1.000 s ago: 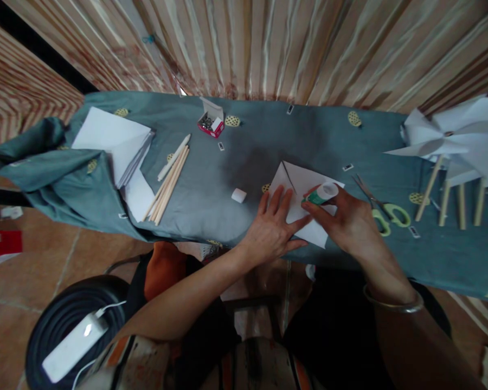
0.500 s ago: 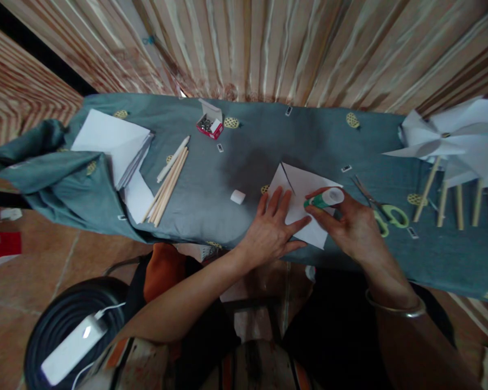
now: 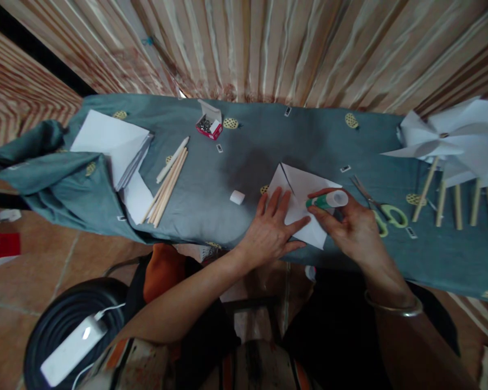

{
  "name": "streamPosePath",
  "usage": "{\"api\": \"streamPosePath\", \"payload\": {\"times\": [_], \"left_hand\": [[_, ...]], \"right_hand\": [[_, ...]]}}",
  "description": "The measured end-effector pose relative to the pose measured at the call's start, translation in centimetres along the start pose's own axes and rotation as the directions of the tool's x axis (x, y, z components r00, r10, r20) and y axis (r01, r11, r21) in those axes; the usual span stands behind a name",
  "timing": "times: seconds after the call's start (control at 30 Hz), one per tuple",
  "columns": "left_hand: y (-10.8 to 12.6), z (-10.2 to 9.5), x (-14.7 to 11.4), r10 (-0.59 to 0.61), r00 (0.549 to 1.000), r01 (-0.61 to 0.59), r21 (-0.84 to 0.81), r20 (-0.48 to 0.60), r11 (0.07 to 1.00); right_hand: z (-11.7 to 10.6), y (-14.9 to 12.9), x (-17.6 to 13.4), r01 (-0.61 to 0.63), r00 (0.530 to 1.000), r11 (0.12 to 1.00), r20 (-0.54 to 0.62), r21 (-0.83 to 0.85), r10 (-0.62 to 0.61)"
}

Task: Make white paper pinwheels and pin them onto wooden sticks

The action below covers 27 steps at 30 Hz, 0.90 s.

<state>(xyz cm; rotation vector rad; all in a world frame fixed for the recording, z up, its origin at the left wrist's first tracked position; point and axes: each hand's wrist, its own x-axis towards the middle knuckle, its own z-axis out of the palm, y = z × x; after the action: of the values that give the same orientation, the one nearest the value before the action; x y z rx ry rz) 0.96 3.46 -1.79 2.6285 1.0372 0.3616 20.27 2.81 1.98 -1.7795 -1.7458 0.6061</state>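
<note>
White paper (image 3: 305, 181) pinned by the left hand (image 3: 265, 234), fingers spread, right hand (image 3: 355, 225) grasping the green glue stick (image 3: 320, 202), and light, even strokes should serve best!

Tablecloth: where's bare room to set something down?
Free: far strip between red box and pinwheels, beyond the paper sheet; between wooden sticks and white cap. Crowded: right of the paper sheet, where right hand, scissors and pinwheels bunch.

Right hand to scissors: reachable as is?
Probably, but not free to grasp: the scissors lie right beside the right hand, with nothing seen lying on them, yet its fingers are busy holding the green-and-white tube.
</note>
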Motion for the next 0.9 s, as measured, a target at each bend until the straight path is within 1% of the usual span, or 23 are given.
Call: {"api": "streamPosePath", "payload": {"times": [0.2, 0.4, 0.53, 0.67, 0.9], "left_hand": [[0.0, 0.0, 0.0, 0.004, 1.000, -0.004, -0.004, -0.006, 1.000], [0.0, -0.1, 0.0, 0.005, 1.000, -0.005, -0.008, -0.007, 1.000], [0.0, -0.1, 0.0, 0.003, 1.000, -0.003, -0.009, -0.002, 1.000], [0.0, 0.0, 0.0, 0.005, 1.000, -0.005, -0.013, -0.012, 1.000], [0.0, 0.0, 0.0, -0.001, 1.000, 0.001, -0.017, 0.001, 1.000]], "right_hand": [[0.1, 0.1, 0.2, 0.001, 1.000, 1.000, -0.006, -0.010, -0.001], [0.4, 0.1, 0.5, 0.020, 1.000, 0.999, -0.020, 0.037, -0.020], [0.4, -0.1, 0.7, 0.008, 1.000, 1.000, -0.009, 0.010, -0.008], [0.6, -0.1, 0.9, 0.011, 0.999, 0.999, -0.037, 0.042, -0.009], [0.7, -0.4, 1.2, 0.015, 0.999, 1.000, -0.052, 0.020, -0.014]]}}
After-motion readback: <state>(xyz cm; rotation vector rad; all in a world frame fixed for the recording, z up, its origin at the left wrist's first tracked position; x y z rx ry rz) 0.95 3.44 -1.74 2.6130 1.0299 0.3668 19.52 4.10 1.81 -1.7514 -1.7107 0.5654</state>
